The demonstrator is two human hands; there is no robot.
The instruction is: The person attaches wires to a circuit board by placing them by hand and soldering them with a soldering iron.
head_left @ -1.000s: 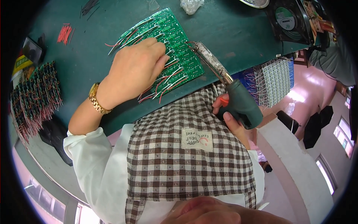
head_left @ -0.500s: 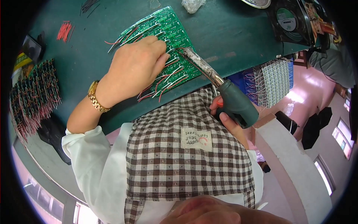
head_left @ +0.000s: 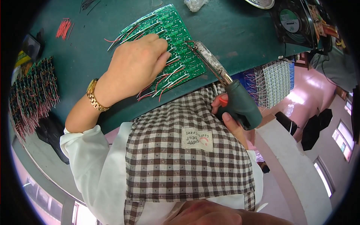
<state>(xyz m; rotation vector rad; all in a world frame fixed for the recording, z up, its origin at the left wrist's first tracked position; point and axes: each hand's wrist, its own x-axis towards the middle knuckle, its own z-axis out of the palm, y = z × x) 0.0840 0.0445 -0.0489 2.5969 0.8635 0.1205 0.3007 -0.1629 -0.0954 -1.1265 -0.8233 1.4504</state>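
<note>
A green circuit board panel (head_left: 178, 32) lies on the table, with red and white wires (head_left: 170, 80) laid across it in rows. My left hand (head_left: 138, 56) rests over the panel's middle, thumb and fingers pinched together; the wire they seem to pinch is mostly hidden beneath them. My right hand (head_left: 229, 119) is wrapped around the dark green handle of a pistol-grip soldering gun (head_left: 243, 103), one finger by its red trigger. The gun's silvery barrel (head_left: 210, 58) slants up and left, its tip over the panel's right part, a little apart from my left fingers.
Short red wires (head_left: 64, 28) lie in a bundle at the far left, dark ones (head_left: 87, 4) behind. A stack of wired boards (head_left: 35, 92) stands on the left. A black fan (head_left: 290, 22) sits far right, below a metal dish (head_left: 262, 3). More wired boards (head_left: 275, 82) lie right.
The soldering gun has shifted right, its tip drawing away from my left fingers. My left hand stays pinched over the panel, nearly in place.
</note>
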